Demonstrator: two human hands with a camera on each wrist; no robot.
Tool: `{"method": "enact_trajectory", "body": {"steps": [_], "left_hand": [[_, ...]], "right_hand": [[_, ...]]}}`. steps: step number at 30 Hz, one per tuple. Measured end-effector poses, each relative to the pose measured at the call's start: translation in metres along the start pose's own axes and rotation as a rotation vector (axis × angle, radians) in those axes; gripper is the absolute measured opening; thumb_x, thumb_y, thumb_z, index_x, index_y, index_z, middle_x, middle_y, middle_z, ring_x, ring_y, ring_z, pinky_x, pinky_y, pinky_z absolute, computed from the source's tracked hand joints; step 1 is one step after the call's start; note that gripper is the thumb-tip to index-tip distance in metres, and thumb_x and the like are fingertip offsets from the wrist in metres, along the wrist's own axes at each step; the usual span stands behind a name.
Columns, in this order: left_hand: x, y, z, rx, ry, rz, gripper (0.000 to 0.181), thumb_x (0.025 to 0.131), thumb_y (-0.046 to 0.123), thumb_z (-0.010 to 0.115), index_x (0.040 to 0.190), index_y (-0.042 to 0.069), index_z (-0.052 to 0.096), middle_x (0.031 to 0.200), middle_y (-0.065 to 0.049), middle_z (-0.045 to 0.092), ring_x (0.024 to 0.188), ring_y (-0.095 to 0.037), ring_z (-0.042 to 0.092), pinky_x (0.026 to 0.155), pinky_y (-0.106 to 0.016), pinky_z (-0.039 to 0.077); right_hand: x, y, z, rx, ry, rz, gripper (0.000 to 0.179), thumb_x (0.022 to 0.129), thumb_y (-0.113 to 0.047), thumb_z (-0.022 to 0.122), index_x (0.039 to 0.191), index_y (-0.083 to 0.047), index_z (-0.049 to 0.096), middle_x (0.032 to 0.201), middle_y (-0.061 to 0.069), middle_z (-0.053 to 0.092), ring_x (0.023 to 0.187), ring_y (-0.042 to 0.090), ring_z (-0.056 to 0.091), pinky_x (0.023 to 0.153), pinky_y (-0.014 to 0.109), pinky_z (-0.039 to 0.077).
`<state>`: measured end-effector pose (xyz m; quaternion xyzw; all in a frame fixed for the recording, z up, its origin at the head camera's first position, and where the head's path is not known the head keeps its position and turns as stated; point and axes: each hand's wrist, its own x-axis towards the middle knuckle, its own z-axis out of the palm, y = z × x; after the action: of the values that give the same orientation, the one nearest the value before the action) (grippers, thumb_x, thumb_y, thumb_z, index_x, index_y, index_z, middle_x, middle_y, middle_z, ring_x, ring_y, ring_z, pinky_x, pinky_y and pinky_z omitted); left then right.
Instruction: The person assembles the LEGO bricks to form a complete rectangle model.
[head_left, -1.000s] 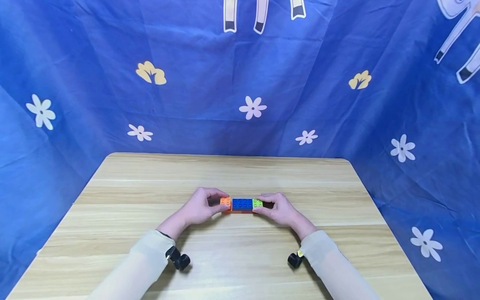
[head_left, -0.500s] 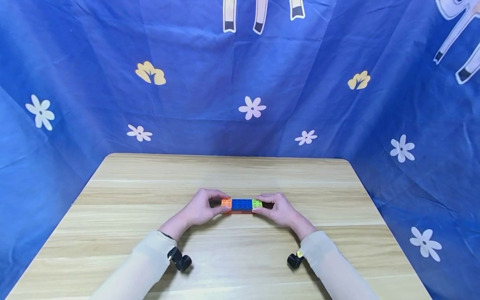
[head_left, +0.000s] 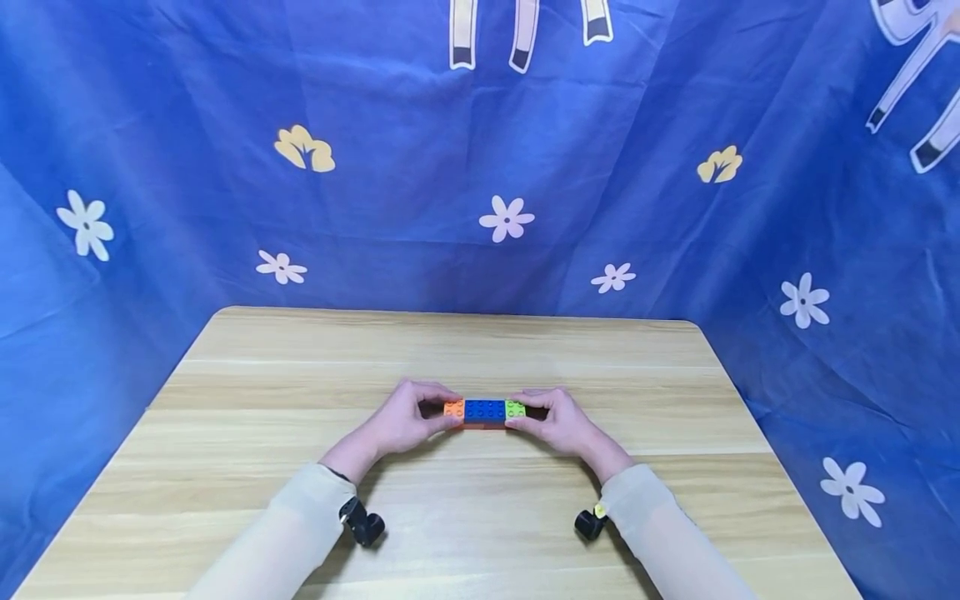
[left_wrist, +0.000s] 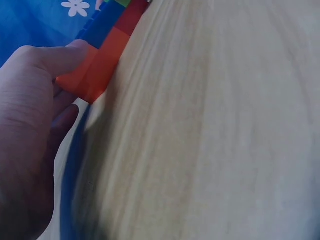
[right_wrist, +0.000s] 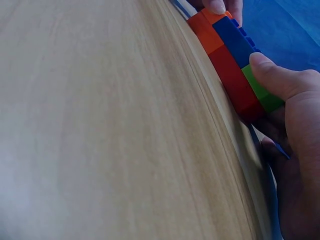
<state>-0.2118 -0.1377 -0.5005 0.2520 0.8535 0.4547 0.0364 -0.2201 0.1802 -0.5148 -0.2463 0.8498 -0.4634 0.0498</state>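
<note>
Several toy building bricks form a two-layer bar at the middle of the table. Its top row holds an orange brick (head_left: pixel 454 408) at the left end, a blue brick (head_left: pixel 484 410) in the middle and a green brick (head_left: pixel 515 408) at the right end. Below them, the right wrist view shows a red brick (right_wrist: pixel 235 85) and a darker orange brick (right_wrist: pixel 205 34) end to end. My left hand (head_left: pixel 401 419) pinches the top orange brick between thumb and fingers. At the other end, my right hand (head_left: pixel 558 422) grips the green brick, its thumb on the near side.
The bar rests on a light wood-grain table (head_left: pixel 480 517). A blue cloth (head_left: pixel 375 208) printed with flowers and animal legs hangs behind the table and along its sides. Small black wrist cameras (head_left: pixel 365 525) stick out from both sleeves.
A second ago a narrow gap separated the top orange brick from the blue one. My left hand has shifted slightly right, and the orange brick now lies against the blue brick. My right hand stays put.
</note>
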Motion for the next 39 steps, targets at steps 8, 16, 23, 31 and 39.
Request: {"method": "enact_trajectory", "body": {"steps": [8,16,23,31,39], "left_hand": [[-0.0050,-0.0026,0.0061,-0.073,0.042,0.005,0.034,0.090,0.025,0.089,0.120,0.012,0.080,0.116,0.001,0.077,0.108,-0.018,0.071,0.097,-0.038,0.056],[-0.0052,0.0002,0.0070,-0.034,0.035,-0.001,0.035,0.090,0.027,0.088,0.121,0.012,0.080,0.117,0.001,0.077,0.110,-0.017,0.071,0.099,-0.039,0.056],[-0.0046,0.0003,0.0083,-0.092,0.026,-0.022,0.037,0.091,0.025,0.087,0.124,0.010,0.079,0.116,-0.001,0.077,0.103,-0.015,0.072,0.092,-0.035,0.058],[-0.0034,-0.0022,0.0088,-0.165,0.020,-0.083,0.037,0.092,0.024,0.086,0.125,0.008,0.077,0.111,-0.001,0.078,0.098,-0.016,0.073,0.087,-0.030,0.059],[0.0010,-0.0042,0.0067,-0.200,0.024,-0.103,0.037,0.094,0.021,0.084,0.125,0.003,0.077,0.110,-0.007,0.077,0.095,-0.020,0.072,0.082,-0.029,0.059]], "right_hand": [[-0.0009,-0.0012,0.0010,-0.015,-0.021,0.000,0.044,0.091,-0.039,0.086,0.130,-0.018,0.078,0.138,0.007,0.068,0.138,0.032,0.056,0.118,0.053,0.038],[-0.0014,-0.0010,-0.0045,-0.038,-0.065,0.019,0.047,0.092,-0.042,0.084,0.132,-0.017,0.077,0.134,0.004,0.071,0.132,0.023,0.061,0.114,0.046,0.045],[-0.0017,-0.0026,-0.0069,0.010,-0.094,0.050,0.044,0.095,-0.040,0.082,0.134,-0.020,0.076,0.133,0.001,0.072,0.124,0.017,0.065,0.107,0.044,0.051],[0.0000,-0.0019,-0.0072,0.005,-0.099,0.066,0.044,0.096,-0.043,0.080,0.136,-0.025,0.074,0.133,-0.002,0.072,0.123,0.014,0.065,0.107,0.044,0.050],[0.0024,-0.0020,-0.0068,0.030,-0.074,0.064,0.047,0.097,-0.042,0.079,0.137,-0.020,0.073,0.134,-0.002,0.071,0.129,0.019,0.062,0.111,0.047,0.048]]}}
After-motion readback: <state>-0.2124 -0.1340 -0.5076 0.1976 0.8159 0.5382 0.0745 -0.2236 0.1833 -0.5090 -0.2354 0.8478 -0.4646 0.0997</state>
